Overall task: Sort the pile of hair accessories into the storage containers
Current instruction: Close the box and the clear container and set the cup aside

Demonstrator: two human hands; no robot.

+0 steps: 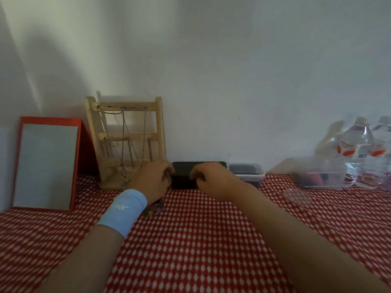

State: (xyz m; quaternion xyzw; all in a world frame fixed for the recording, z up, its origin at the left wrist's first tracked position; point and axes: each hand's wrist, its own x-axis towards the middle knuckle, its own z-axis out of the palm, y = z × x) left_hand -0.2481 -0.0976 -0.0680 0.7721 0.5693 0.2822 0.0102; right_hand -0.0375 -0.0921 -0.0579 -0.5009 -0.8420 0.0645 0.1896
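Left hand point(152, 177) and right hand point(209, 181) grip a rectangular black box point(183, 178).

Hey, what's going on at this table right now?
A person has both hands on a black box that stands against the wall. The left hand, which wears a blue wristband, grips its left end, and the right hand grips its front. A small pile of hair accessories lies on the checked cloth under the left wrist. A clear container sits beside the box.
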